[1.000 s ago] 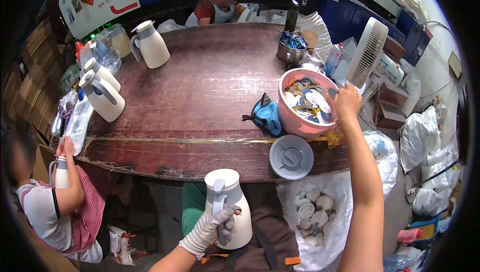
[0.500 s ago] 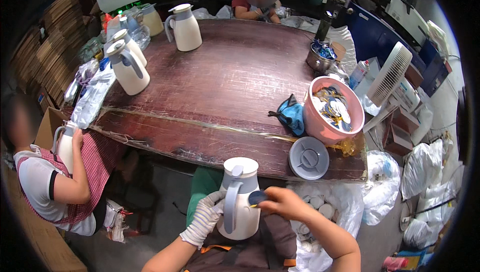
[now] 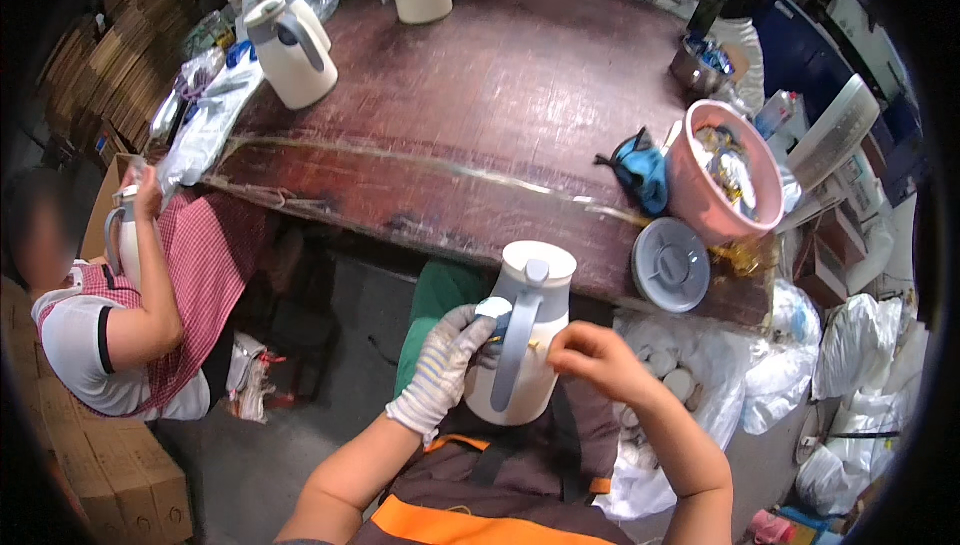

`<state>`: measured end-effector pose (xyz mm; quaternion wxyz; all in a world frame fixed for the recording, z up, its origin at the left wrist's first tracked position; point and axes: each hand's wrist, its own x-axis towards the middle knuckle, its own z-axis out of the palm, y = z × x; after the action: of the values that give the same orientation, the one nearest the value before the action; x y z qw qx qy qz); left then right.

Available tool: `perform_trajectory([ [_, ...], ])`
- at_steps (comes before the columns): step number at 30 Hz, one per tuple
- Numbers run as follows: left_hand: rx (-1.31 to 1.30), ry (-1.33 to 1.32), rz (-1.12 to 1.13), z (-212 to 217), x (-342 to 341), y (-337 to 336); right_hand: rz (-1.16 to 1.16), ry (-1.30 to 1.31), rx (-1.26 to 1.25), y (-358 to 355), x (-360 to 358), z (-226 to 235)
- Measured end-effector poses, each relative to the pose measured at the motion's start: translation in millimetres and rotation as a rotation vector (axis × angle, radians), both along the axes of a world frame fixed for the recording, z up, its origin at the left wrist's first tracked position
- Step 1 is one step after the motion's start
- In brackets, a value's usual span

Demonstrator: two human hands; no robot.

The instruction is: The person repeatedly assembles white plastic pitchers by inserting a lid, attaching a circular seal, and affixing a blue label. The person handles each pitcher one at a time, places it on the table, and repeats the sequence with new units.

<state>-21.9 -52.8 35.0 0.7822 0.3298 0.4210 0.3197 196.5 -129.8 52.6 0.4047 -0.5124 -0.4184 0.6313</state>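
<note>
- Thermos jug (image 3: 525, 340), white with a grey handle and a grey button on its lid, sits upright on the person's lap, just below the near edge of the bench (image 3: 480, 135).
- Left hand (image 3: 440, 375), in a knitted work glove, is clamped on the jug's side beside the handle, where a small light-blue piece shows at the handle's top.
- Right hand (image 3: 590, 360), bare, has its fingers pinched together at the jug's right flank; whether a small part sits between them I cannot tell.
- Judging by this, the step in hand looks like fitting or checking a small part on the jug's body while the gloved hand steadies it.
- Next move likely calls for a firm hold with the left and fine fingertip work with the right, so the jug does not turn.
- Nearby on the bench: a pink basin (image 3: 725, 185) of small parts, a grey round lid (image 3: 670, 265) and more white jugs (image 3: 290, 50).
- Another person (image 3: 120, 315), at the left, holds a jug too.
</note>
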Motion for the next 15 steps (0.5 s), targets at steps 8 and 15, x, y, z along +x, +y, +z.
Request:
perform_trajectory([
  [8,-0.098,-0.078,-0.03,4.2,0.4,-6.0,-0.072,-0.56,0.133,-1.8,-20.9,24.1],
  [15,-0.128,-0.131,-0.069,18.7,7.6,-9.6,-0.145,-0.397,0.415,-4.9,-18.7,4.1],
])
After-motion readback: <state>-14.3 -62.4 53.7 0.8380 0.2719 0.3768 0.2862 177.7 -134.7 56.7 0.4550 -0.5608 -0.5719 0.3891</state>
